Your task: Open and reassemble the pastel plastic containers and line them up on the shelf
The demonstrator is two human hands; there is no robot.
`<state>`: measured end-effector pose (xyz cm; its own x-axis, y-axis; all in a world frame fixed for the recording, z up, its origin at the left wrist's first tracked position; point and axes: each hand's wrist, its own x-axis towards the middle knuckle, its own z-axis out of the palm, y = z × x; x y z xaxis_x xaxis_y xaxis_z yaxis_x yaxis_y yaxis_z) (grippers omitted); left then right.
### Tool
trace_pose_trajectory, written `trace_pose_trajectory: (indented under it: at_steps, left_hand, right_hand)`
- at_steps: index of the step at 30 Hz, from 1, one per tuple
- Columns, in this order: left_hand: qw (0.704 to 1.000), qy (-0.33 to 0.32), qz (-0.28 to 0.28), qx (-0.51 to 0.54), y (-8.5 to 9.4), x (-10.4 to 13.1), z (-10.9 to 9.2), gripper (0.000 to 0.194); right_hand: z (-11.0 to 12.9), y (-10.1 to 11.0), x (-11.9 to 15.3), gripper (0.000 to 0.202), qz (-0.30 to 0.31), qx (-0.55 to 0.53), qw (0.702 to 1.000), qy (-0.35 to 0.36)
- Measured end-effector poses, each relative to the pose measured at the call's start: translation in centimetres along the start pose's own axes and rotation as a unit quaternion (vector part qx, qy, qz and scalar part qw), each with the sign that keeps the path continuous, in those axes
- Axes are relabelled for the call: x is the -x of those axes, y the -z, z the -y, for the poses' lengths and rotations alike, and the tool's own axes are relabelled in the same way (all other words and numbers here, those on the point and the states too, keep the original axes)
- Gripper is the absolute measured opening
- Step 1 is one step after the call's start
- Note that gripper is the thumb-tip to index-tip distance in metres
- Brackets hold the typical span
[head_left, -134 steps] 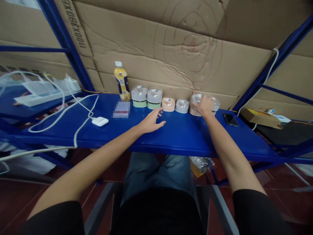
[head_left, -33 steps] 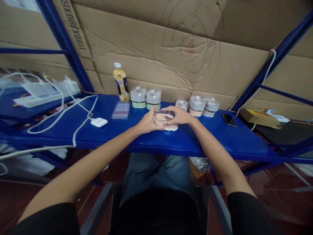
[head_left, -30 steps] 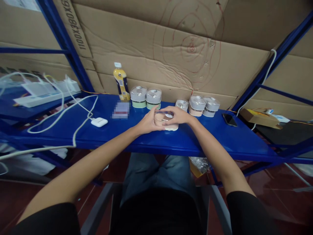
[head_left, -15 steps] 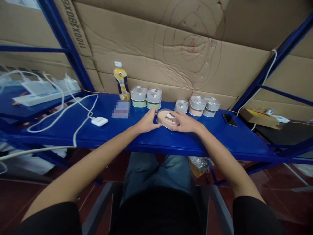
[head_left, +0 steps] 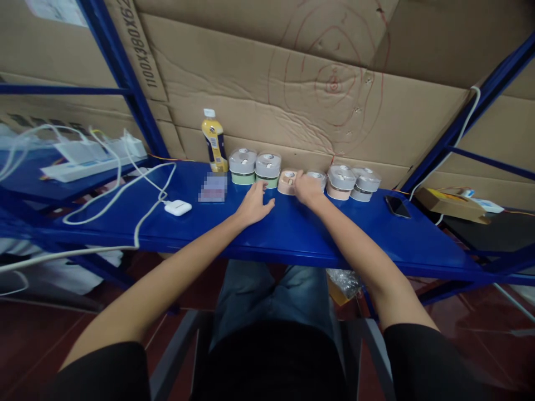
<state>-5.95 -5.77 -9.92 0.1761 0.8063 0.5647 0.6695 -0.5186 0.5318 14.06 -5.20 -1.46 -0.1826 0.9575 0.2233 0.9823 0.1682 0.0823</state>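
Observation:
My right hand (head_left: 309,188) grips the right edge of a small peach container with a clear lid (head_left: 287,182), which stands in the back row of the blue table (head_left: 288,234). Partly behind that hand is a grey clear-lidded container (head_left: 316,177). My left hand (head_left: 256,204) is empty, with thumb and fingers apart, just in front of two stacks with green lower containers (head_left: 267,170). To the right of my right hand are a stack with a peach lower container (head_left: 341,181) and a grey stack (head_left: 365,184).
A yellow drink bottle (head_left: 214,142) stands at the back left, near a blurred-out flat item (head_left: 213,187). White earbud case (head_left: 178,208) and loose cables lie left. A phone (head_left: 397,206) lies right. Cardboard (head_left: 251,72) lines the back.
The peach container has moved from between both hands near the front to the back row, carried by my right hand. My left hand has let go of it.

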Motion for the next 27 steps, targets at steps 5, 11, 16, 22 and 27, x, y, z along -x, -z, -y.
trace_pose_trajectory:
  at_steps: [5,11,16,22,27]
  left_hand:
    - [0.999,0.021,-0.041,0.006,-0.6,-0.3,0.3,0.045]
    - [0.988,0.067,-0.136,0.014,-0.7,-0.8,1.0,0.039]
    - [0.987,0.076,-0.140,0.014,-0.4,-0.8,0.6,0.038]
    - [0.987,0.079,-0.135,0.023,-0.5,-0.8,0.3,0.040]
    - [0.982,0.066,-0.153,0.087,-0.1,-1.1,0.2,0.037]
  right_hand:
    - [1.6,0.9,-2.1,0.036,-0.086,-0.062,0.994,0.012]
    - [6.9,0.6,-6.3,0.071,-0.106,-0.141,0.983,-0.046]
    - [9.8,-1.2,-9.5,0.087,-0.122,-0.154,0.970,-0.142]
    - [9.8,-1.3,-9.5,0.088,-0.124,-0.179,0.965,-0.144]
    - [6.5,1.1,-7.5,0.077,-0.125,-0.250,0.952,-0.124]
